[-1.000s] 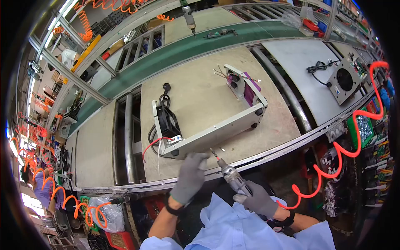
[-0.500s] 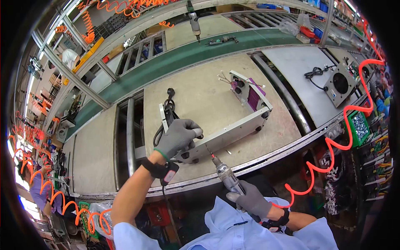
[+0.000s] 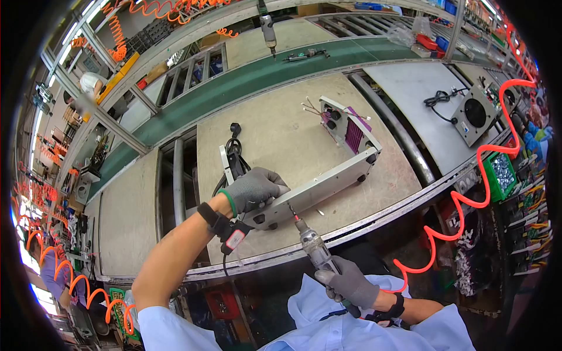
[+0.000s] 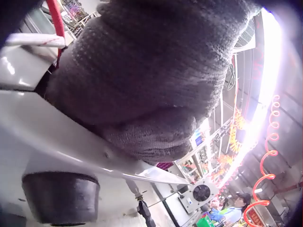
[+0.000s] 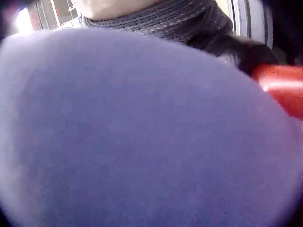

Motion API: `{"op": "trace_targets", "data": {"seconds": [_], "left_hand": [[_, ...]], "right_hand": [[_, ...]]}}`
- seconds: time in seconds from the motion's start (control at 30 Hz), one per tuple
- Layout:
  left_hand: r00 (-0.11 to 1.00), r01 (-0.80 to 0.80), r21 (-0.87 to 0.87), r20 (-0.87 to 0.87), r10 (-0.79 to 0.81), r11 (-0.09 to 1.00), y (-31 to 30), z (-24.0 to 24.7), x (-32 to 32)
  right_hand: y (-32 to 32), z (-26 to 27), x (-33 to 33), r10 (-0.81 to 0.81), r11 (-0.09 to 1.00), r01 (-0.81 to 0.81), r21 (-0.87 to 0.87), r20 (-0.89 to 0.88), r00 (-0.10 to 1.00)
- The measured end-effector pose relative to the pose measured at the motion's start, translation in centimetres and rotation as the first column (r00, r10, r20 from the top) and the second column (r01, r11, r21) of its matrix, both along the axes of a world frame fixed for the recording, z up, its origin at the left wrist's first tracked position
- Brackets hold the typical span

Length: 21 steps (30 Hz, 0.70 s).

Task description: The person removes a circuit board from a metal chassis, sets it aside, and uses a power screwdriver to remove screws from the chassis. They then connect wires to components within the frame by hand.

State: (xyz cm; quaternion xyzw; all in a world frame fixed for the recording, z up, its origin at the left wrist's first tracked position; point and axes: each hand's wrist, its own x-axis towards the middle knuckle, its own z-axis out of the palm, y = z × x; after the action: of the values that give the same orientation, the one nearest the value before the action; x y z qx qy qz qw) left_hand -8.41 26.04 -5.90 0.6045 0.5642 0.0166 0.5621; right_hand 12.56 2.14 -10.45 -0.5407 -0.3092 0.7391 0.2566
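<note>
Our right grip (image 3: 353, 283) is clamped round the power driver (image 3: 317, 248); our left grip (image 3: 254, 190) is curled over the near edge of the metal frame (image 3: 325, 185). Frame sits on the worktop (image 3: 281, 134) in front of us. Looks like we're at alignment — bit (image 3: 294, 213) points at the frame's near side, can't tell if it touches. Next move likely needs the bit square and seated, frame braced.

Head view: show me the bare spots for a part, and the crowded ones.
Free: the beige board between the black cable and the purple part, beyond the metal frame; also the board left of the left roller. Crowded: around the left hand, with cable, frame and power driver close by.
</note>
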Motion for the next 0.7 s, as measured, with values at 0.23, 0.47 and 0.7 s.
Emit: {"op": "trace_targets", "data": {"seconds": [0.23, 0.47, 0.7], "left_hand": [[0.999, 0.049, -0.018, -0.022, -0.05, 0.999, 0.31, 0.26, 0.01], [1.0, 0.021, 0.011, -0.003, -0.021, 1.0, 0.09, -0.44, -0.12], [0.994, 0.075, 0.022, -0.077, -0.074, 0.997, 0.3, -0.05, 0.2]], "right_hand": [[-0.16, -0.1, -0.4, -0.02, 1.0, 0.019, -0.015, -0.01, 1.0], [-0.37, -0.46, -0.75, -0.038, 0.999, 0.037, -0.02, -0.012, 0.999], [-0.6, -0.8, -0.86, -0.05, 0.999, 0.05, -0.009, -0.05, 0.998]]}}
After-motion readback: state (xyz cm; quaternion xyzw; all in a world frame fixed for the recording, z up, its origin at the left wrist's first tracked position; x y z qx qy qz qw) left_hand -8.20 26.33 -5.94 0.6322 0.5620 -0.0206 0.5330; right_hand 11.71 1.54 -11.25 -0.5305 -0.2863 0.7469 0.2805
